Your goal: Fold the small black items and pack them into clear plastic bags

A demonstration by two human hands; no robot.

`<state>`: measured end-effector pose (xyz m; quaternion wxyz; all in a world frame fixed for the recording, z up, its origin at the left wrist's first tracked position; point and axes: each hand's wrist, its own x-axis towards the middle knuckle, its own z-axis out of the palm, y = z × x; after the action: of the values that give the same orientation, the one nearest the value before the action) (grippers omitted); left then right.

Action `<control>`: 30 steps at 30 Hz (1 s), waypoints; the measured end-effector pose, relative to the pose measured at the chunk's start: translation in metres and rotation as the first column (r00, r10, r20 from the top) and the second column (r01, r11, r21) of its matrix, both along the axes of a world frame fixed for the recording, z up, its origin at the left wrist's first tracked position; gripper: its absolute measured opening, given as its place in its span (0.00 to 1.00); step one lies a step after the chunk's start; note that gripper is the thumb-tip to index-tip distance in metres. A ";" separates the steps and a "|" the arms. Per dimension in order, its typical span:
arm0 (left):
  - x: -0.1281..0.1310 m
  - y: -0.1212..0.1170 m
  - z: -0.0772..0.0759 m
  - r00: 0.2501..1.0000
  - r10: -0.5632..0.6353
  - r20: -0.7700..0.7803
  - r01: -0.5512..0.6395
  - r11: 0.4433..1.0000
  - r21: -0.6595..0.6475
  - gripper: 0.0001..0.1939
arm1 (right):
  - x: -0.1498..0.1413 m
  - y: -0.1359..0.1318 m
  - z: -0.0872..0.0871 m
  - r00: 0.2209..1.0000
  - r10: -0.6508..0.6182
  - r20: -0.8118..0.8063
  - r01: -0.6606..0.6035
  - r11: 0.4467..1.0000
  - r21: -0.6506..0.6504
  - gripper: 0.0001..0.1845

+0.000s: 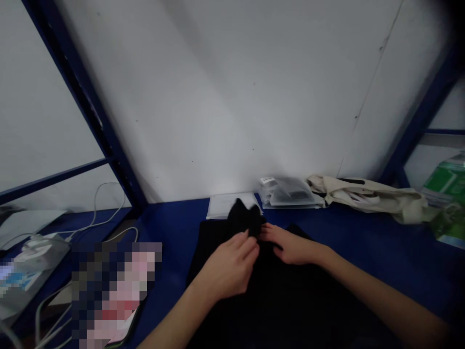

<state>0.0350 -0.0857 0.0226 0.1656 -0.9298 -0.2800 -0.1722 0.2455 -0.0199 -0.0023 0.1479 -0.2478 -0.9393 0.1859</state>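
A black garment point(276, 295) lies spread on the blue table point(381, 252) in front of me. My left hand point(230, 264) and my right hand point(286, 245) meet at its far edge. Both pinch a bunched-up fold of the black cloth point(245, 218) that stands up between them. The fingers of each hand are curled onto the fabric.
Flat clear plastic bags point(288, 193) and a white sheet point(227, 206) lie by the wall. A cream cloth bag point(366, 196) sits at the back right, green packaging point(448, 194) beyond it. White cables point(105, 213) and a grey device point(32, 261) are on the left.
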 end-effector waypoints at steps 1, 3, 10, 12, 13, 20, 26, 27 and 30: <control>0.005 -0.001 -0.001 0.998 -0.043 -0.047 0.040 0.997 -0.058 0.14 | 0.001 0.000 0.000 1.000 -0.013 0.005 0.013 1.000 -0.001 0.30; 0.011 -0.002 -0.003 0.992 -0.093 -0.090 0.079 0.985 -0.153 0.14 | 0.001 0.001 0.000 0.999 -0.033 -0.013 0.033 0.999 0.004 0.24; 0.016 -0.003 -0.015 0.977 0.131 0.170 -0.088 0.967 -0.238 0.32 | -0.002 0.003 -0.003 0.971 -0.164 -0.172 0.189 0.973 0.136 0.05; 0.017 0.001 -0.020 0.969 0.166 0.182 -0.126 0.969 -0.211 0.33 | -0.004 0.000 -0.002 0.961 -0.201 -0.190 0.231 0.961 0.154 0.04; 0.017 0.003 -0.022 0.971 0.168 0.172 -0.135 0.973 -0.190 0.31 | -0.005 -0.002 -0.001 0.957 -0.208 -0.204 0.241 0.958 0.156 0.04; 0.013 0.009 -0.014 0.996 -0.021 0.091 0.026 0.998 -0.053 0.17 | -0.009 -0.013 0.010 0.962 -0.116 -0.247 0.204 0.907 0.367 0.29; 0.008 0.011 0.004 0.946 -0.110 0.304 0.141 0.986 -0.084 0.20 | -0.009 -0.009 0.001 0.965 -0.040 -0.260 0.118 0.948 0.295 0.23; 0.004 0.015 0.006 0.927 -0.059 0.370 0.101 0.990 -0.094 0.19 | -0.007 -0.009 0.002 0.954 -0.078 -0.288 0.156 0.953 0.260 0.22; -0.011 0.039 0.010 0.903 0.179 0.391 -0.136 0.981 -0.137 0.12 | -0.003 -0.011 0.009 0.922 -0.184 -0.340 0.252 0.953 0.167 0.17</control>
<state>0.0244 -0.0466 0.0331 0.0685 -0.8565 -0.3910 -0.3299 0.2427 -0.0313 0.0067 0.3433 -0.3011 -0.8832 0.1071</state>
